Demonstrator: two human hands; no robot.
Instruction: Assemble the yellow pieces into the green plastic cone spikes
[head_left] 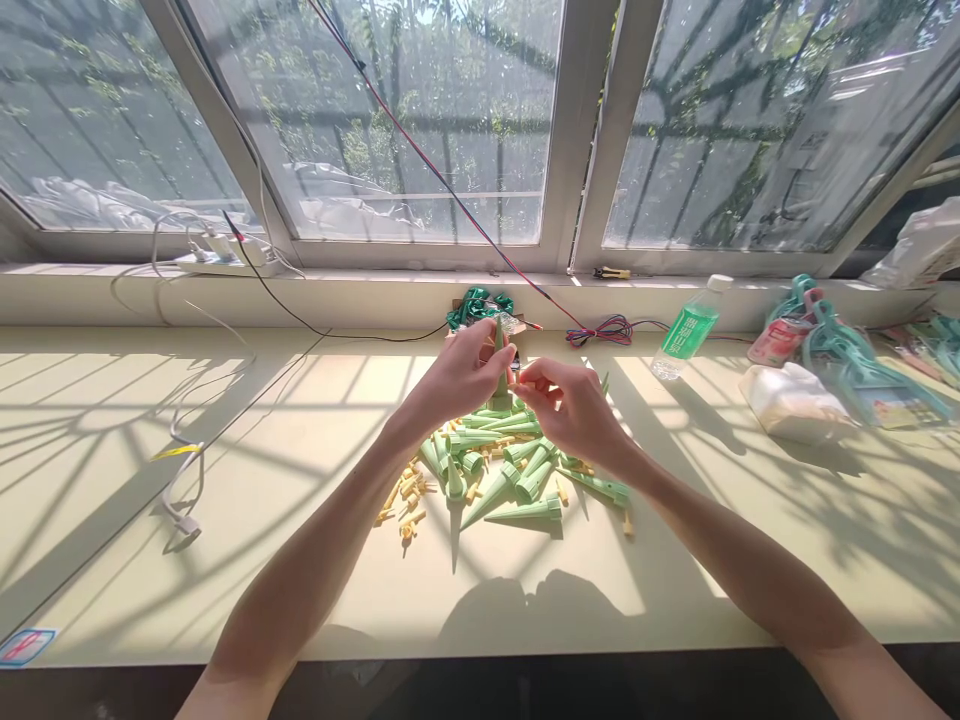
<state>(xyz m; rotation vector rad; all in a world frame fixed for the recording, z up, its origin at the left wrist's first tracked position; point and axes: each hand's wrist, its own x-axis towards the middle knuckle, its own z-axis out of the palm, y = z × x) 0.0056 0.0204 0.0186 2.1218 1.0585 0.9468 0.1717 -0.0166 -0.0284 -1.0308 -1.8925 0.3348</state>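
My left hand (469, 370) is closed round a green cone (500, 370), its pointed end up, above the back of a pile. Close beside it on the right, my right hand (570, 405) pinches something small at its fingertips, too small to make out. Below both hands lie several green cones (495, 495) with ribbed caps, pointing different ways. Small yellow pieces (411, 490) are scattered at the pile's left edge, and a few lie among the cones and to the right.
A bottle with a green label (688, 330), a white packet (795, 400) and teal-handled items (847, 350) stand at the right. Coiled wires (600, 330) and green ribbon (480, 305) lie by the sill. A white cable (187, 500) lies left; a power strip (225, 255) sits on the sill.
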